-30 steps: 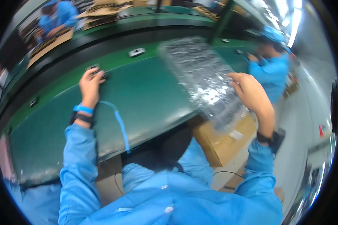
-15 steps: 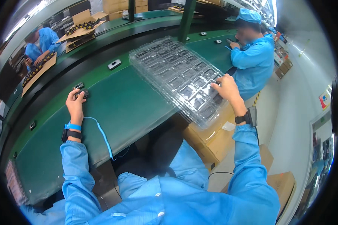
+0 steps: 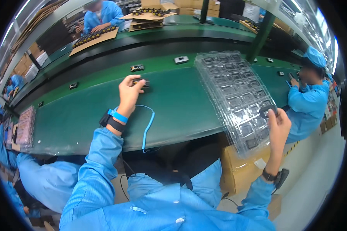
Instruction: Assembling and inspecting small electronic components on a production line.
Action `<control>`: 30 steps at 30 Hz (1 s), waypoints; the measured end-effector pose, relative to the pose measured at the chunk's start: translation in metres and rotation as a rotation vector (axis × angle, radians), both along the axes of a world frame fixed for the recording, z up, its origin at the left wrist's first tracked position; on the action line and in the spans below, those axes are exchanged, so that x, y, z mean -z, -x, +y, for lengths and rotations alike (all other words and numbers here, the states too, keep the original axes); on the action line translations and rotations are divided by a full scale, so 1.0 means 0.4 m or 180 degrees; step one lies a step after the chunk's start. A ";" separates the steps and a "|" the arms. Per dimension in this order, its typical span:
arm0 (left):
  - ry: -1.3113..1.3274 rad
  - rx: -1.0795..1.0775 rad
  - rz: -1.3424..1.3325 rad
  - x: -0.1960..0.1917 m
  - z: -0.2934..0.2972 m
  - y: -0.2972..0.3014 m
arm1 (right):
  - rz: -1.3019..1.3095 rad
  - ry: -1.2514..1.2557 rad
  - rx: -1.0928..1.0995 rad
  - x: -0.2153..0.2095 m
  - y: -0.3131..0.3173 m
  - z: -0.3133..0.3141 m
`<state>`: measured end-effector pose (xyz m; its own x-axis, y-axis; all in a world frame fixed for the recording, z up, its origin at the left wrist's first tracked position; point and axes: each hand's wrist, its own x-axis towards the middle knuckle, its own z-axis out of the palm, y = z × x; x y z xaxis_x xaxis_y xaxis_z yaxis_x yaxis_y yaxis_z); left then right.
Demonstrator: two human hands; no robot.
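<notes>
My left hand [image 3: 128,96], a blue strap and a black band at its wrist, pinches a small dark device [image 3: 142,83] over the green table mat [image 3: 173,107]. Between the fingertips of my right hand [image 3: 279,125] is a black frame-shaped part [image 3: 266,111], held at the right side of a clear plastic tray [image 3: 229,90]. The tray has rows of square pockets, and its near end hangs over the table's edge. Just beyond my left hand lies another small dark device [image 3: 137,68] on the green conveyor belt [image 3: 104,77].
A silver-topped device [image 3: 181,59] and a dark one [image 3: 73,85] also lie on the belt. A blue coiled cord [image 3: 148,129] runs from my left wrist. A cardboard box [image 3: 239,169] stands below the tray. Co-workers in blue sit right [image 3: 310,98] and across [image 3: 104,17].
The view has swung left, so the scene appears shifted to the right. My right fingers, earlier down at a tray pocket, now hold the black part. My left hand keeps its device.
</notes>
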<state>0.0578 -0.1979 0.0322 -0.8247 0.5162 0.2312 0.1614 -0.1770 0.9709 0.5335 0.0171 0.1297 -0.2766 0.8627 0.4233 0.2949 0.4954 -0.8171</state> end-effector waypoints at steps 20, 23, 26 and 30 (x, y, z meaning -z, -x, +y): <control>-0.0202 -0.0322 -0.0385 0.040 -0.035 -0.154 | 0.0552 0.1775 -0.2891 0.178 0.879 -0.164; 0.0043 -0.0349 -0.0373 -0.006 -0.027 -0.104 | 0.0647 0.1775 -0.3154 0.185 0.944 -0.106; 0.0153 -0.0319 -0.0128 -0.029 0.007 -0.018 | 0.0603 0.1850 -0.3165 0.228 0.974 -0.065; -0.0067 -0.0280 -0.0327 0.011 0.048 0.084 | 0.0647 0.1846 -0.2921 0.271 1.004 -0.062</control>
